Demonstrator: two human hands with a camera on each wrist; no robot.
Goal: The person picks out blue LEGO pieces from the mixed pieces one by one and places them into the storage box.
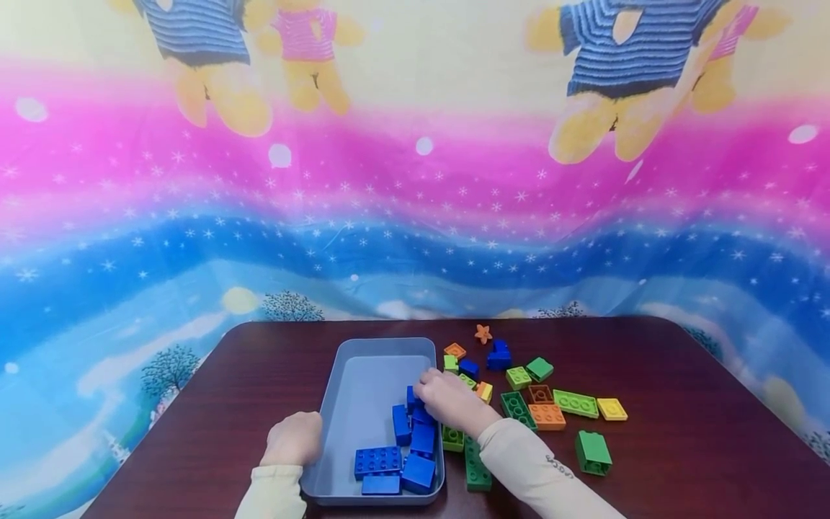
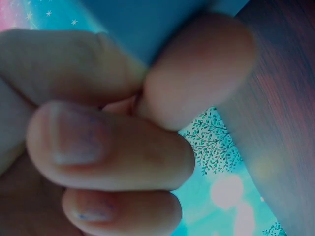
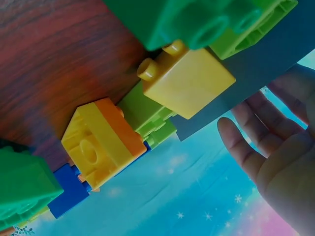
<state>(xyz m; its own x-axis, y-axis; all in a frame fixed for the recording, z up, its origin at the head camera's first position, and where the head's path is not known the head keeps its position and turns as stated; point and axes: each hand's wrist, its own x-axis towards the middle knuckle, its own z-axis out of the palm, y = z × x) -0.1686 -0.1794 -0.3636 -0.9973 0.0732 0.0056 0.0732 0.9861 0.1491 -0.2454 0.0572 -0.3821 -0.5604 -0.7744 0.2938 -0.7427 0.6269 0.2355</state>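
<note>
A grey-blue tray (image 1: 363,375) lies on the table with several blue bricks (image 1: 378,461) in its right and near parts. My left hand (image 1: 295,438) grips the tray's left rim; in the left wrist view, thumb and forefinger pinch the tray wall (image 2: 147,24). My right hand (image 1: 450,400) is over the tray's right edge, close above a blue brick (image 1: 411,396). In the right wrist view, the right hand (image 3: 280,142) has loosely extended fingers beside the tray's outer wall (image 3: 241,88), and no brick shows between them. Some fingertips are hidden.
Right of the tray lie loose bricks: a dark green long brick (image 1: 478,465), a green block (image 1: 593,453), a lime plate (image 1: 575,404), an orange brick (image 1: 547,416) and a yellow piece (image 1: 612,409). Blue bricks (image 1: 498,356) and an orange star (image 1: 483,334) sit farther back.
</note>
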